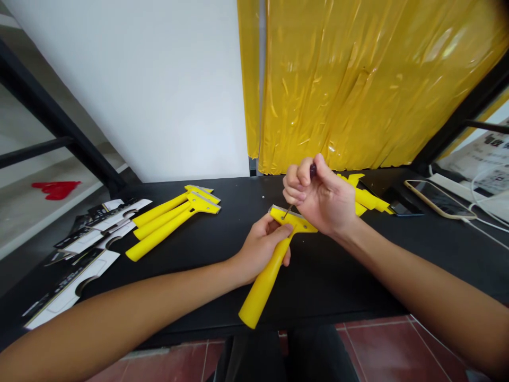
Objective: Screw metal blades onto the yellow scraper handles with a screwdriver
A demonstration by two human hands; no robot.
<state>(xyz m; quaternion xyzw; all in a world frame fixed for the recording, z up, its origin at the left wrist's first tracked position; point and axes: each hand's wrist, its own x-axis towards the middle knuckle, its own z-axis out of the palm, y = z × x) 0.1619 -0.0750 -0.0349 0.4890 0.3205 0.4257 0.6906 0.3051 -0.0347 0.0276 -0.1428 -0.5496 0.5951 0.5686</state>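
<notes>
Left hand (262, 250) grips a yellow plastic scraper (264, 289) in closed fingers as the right hand (324, 199) pinches a small screwdriver (288, 211) at its head, card packaging (69, 286) unreadable nearby.

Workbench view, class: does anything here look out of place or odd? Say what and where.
A red piece lying on the white shelf left of the black table looks odd: it sits alone, apart from the yellow scrapers grouped on the table.

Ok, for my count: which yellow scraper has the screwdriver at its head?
The yellow scraper in the left hand, under the screwdriver; the others lie on the black table.
</notes>
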